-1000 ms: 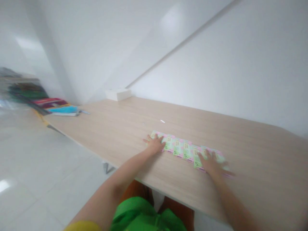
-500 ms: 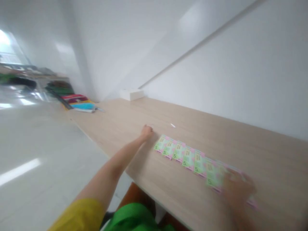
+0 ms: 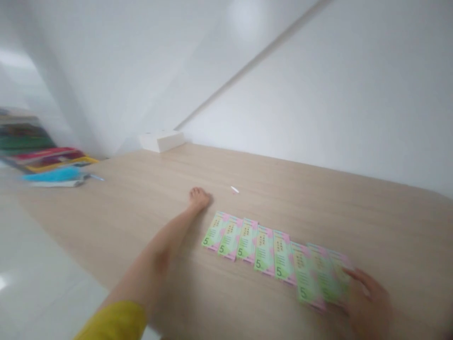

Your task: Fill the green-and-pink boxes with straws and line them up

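Okay, left grip: yours rests on the surface just past the near-left end of the row, close to but not touching the first card. Its fingers look drawn together, though the blur and angle leave you unable to tell whether it is properly closed; it visibly holds nothing.

Right grip: yours sits at the far-right end of the row, apart and spread, with its fingers against the last card. No card is pinched up.

Cards: eight pale green and pink printed cards lie flat in a slanted row on the surface, each marked with a large 5 (the small print is too blurred to read). They stand side by side, and the last three appear to overlap slightly.

Scrap: a small white scrap lies on the surface, beyond the row.

Box: a white box sits against the wall at the surface's back edge.

Left side: blurred blue, red and yellow items lie well apart from your grips.

Sleeve: your yellow sleeve shows at the bottom edge.
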Motion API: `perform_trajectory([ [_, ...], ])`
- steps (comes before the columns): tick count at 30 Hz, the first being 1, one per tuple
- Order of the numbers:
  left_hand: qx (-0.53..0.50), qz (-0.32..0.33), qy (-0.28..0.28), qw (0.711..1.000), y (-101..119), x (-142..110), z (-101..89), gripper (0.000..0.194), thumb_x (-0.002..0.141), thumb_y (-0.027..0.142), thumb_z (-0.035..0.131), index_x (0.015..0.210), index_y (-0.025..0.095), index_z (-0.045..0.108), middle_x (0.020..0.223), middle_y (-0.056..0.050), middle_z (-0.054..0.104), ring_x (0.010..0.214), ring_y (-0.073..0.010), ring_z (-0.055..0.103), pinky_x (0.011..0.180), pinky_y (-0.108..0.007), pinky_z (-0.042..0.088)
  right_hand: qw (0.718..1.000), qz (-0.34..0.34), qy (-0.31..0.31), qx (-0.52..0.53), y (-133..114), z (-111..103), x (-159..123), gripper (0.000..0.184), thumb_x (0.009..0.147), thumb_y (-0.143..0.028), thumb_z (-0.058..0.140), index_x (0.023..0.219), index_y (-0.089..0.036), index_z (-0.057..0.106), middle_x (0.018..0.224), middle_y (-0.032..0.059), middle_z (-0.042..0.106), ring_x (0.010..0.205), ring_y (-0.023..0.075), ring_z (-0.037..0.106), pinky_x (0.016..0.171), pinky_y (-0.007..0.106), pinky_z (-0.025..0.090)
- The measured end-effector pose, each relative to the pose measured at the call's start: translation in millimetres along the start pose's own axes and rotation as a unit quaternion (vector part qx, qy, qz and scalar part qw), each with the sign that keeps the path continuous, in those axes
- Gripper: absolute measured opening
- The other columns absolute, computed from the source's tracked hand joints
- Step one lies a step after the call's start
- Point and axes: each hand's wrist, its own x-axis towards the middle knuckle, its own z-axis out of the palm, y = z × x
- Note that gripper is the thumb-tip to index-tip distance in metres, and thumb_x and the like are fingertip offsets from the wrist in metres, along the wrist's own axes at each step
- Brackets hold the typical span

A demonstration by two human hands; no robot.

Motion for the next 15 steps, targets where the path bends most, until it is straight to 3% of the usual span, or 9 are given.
perform_trajectory([
  [2,0.015,-0.011,-0.010,1.000,11,1,12.8,0.078,0.093,0.052,0.040,0.145,-0.005,0.032,0.154,-0.032,0.026,0.147,-0.0427,0.020,0.118,-0.054,0.020,0.999,0.029,-0.014,0.001,-7,1,-2,0.039,0.072,-0.041,0.046,0.085,-0.014,0.071,0.115,0.0152,0.064,0.099,0.0310,0.061,0.076,0.041,0.050],
  [5,0.027,-0.007,-0.022,0.999,27,5,23.9,0.089,0.090,0.060,0.033,0.149,-0.007,0.022,0.155,-0.032,0.023,0.147,-0.0451,0.016,0.118,-0.056,0.015,0.998,0.045,-0.032,-0.010,-13,5,-7,0.039,0.071,-0.042,0.045,0.084,-0.015,0.070,0.117,0.0135,0.062,0.095,0.0284,0.060,0.078,0.042,0.049],
  [9,0.018,0.050,-0.037,0.998,51,16,33.6,0.084,0.090,0.061,0.030,0.152,0.005,0.025,0.158,-0.021,0.027,0.147,-0.0405,0.020,0.119,-0.051,0.017,0.998,0.025,-0.050,-0.030,-12,10,-9,0.040,0.073,-0.048,0.045,0.079,-0.016,0.069,0.112,0.0130,0.061,0.094,0.0289,0.059,0.084,0.045,0.047],
  [15,0.001,0.146,-0.038,0.989,99,28,48.4,0.069,0.090,0.058,0.035,0.147,0.020,0.039,0.155,-0.011,0.038,0.142,-0.0370,0.031,0.115,-0.048,0.023,0.995,0.089,-0.045,-0.022,-15,4,-6,0.038,0.073,-0.044,0.045,0.079,-0.016,0.070,0.116,0.0125,0.063,0.085,0.0261,0.059,0.072,0.042,0.047],
])
